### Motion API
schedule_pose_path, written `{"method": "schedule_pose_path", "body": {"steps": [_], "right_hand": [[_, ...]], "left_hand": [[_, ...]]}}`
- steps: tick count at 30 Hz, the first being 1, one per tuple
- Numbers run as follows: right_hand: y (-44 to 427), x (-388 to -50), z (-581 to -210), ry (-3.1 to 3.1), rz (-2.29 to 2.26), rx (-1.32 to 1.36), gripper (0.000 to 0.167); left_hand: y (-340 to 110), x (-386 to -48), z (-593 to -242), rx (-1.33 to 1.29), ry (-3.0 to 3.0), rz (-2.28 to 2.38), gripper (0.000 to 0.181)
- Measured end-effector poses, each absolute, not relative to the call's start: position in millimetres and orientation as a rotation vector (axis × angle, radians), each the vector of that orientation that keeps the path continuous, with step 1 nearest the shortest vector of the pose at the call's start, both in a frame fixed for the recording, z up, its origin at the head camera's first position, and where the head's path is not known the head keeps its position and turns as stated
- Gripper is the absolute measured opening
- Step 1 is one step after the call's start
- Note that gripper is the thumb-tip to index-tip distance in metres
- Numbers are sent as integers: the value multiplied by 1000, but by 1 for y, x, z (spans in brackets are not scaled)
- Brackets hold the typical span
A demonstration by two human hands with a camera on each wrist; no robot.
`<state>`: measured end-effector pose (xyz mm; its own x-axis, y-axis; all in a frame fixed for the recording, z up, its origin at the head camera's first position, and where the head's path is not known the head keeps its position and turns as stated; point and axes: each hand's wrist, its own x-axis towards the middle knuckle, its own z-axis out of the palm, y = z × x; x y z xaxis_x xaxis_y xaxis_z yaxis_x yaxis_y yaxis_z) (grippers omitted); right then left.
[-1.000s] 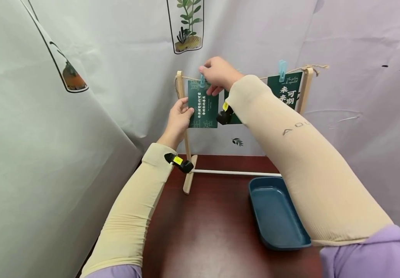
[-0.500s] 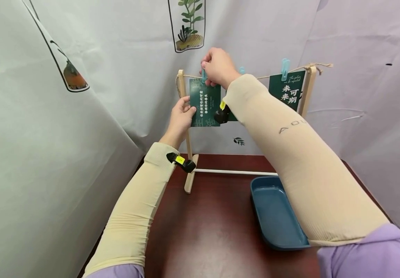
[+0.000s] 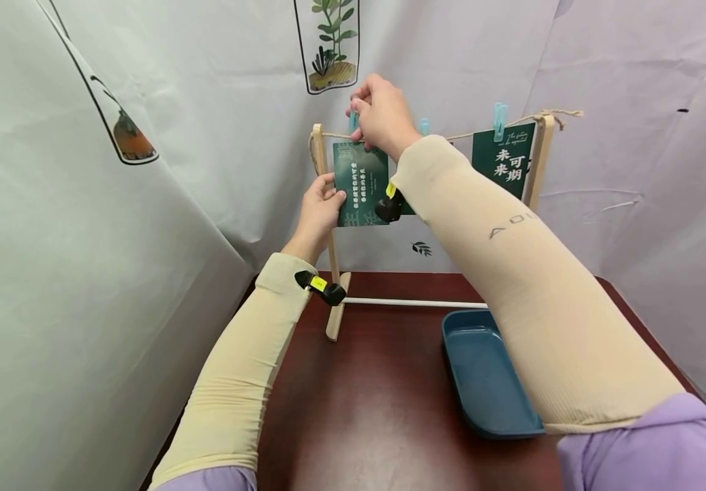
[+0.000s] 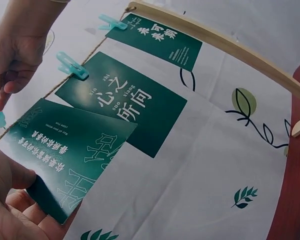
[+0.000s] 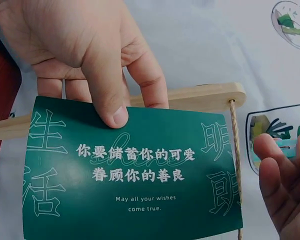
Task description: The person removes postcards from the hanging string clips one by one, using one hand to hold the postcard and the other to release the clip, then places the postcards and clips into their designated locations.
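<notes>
My left hand (image 3: 317, 213) pinches the left edge of a green card (image 3: 362, 184) between thumb and fingers. The card's top edge lies by the rope (image 5: 234, 120). Above it, my right hand (image 3: 384, 116) pinches a light blue clothespin (image 3: 354, 121); in the right wrist view this clothespin (image 5: 286, 148) is apart from the card. Beside the held card, a second green card (image 4: 140, 107) hangs under its own clothespin (image 4: 72, 66), partly overlapped by the held one. A third card (image 3: 503, 158) hangs from a clothespin (image 3: 499, 123) near the right post.
A wooden rack with a left post (image 3: 332, 256), a right post (image 3: 539, 164) and a white lower bar (image 3: 414, 302) stands on the dark red table (image 3: 359, 409). The blue tray (image 3: 490, 382) sits below my right forearm. Printed white cloth (image 3: 144, 273) hangs behind and at the left.
My right hand has risen with the clothespin, which was at the card's top edge and is now above it. My left hand still holds the card, nearly in place.
</notes>
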<state>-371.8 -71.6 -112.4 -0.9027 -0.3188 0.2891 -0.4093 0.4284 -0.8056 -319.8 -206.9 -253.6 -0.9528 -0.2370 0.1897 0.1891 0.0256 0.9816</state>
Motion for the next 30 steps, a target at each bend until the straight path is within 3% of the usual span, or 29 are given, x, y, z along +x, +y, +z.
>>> {"method": "schedule_pose_path", "body": {"steps": [6,14,30], "right_hand": [[-63,-367,-121,-2480,1486,782,41],[-49,-358,-134,-2321,1442,935,25],[-16,-351,-165,-2254,1402,1070,19]], "left_hand": [[-204,-317,-257,31,-2000,-1986,41],[-202,-306,-260,4,-1960,-2013,55],[-206,-283,-278,-56,-1990,-2027,52]]}}
